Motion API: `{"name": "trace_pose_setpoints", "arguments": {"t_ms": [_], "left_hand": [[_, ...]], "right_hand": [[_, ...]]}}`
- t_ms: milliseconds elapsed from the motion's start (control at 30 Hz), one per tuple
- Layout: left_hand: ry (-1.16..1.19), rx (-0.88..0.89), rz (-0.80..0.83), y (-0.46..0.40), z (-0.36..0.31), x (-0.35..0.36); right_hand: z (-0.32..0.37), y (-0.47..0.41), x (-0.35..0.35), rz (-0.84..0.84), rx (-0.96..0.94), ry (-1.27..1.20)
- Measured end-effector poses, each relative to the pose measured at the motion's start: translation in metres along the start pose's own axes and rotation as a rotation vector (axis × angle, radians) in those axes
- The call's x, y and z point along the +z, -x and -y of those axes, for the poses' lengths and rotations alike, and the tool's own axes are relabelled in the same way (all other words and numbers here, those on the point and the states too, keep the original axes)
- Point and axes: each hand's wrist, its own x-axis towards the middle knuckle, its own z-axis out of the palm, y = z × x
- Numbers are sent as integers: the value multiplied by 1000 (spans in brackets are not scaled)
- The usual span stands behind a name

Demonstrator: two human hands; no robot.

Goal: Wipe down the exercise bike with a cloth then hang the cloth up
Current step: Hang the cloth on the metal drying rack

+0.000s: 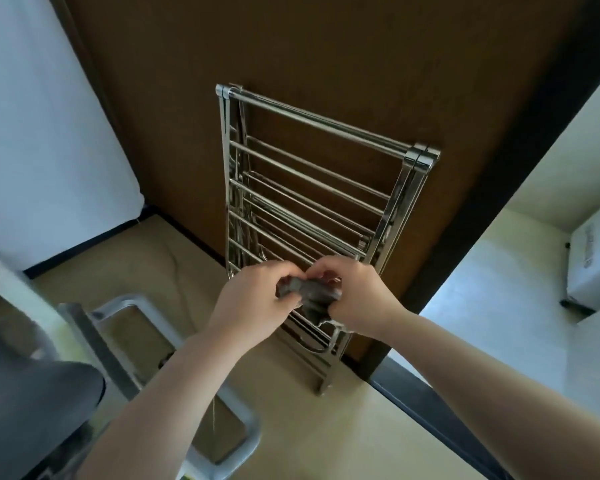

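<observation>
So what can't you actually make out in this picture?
- Grey cloth: head view, bunched; left hand and right hand cover its ends.
- Drying rack: lower rungs hidden behind both hands.
- Exercise bike: blurred, cut off by the left edge.
- White box: label too small.

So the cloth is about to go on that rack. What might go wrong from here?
1. The small dark grey cloth is bunched between the left hand and right hand; hung like that, it may slip off a bar.
2. The folded chrome drying rack only leans against the brown wall, so a push might shift or tip it.
</observation>
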Motion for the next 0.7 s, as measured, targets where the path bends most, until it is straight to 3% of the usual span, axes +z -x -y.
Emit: {"name": "trace_pose_setpoints", "arguments": {"t_ms": [167, 300, 533, 700], "left_hand": [[-28, -106, -42, -5, -3, 7], [0, -112, -46, -11, 3, 4], [48, -1, -88, -33, 17, -18], [48, 157, -2, -70, 17, -44]], "right_hand": [[-16, -11, 1, 111, -86, -14], [-22, -22, 10, 60, -50, 16], [-13, -38, 8, -98, 9, 77], [-2, -59, -22, -176, 66, 183]]}}
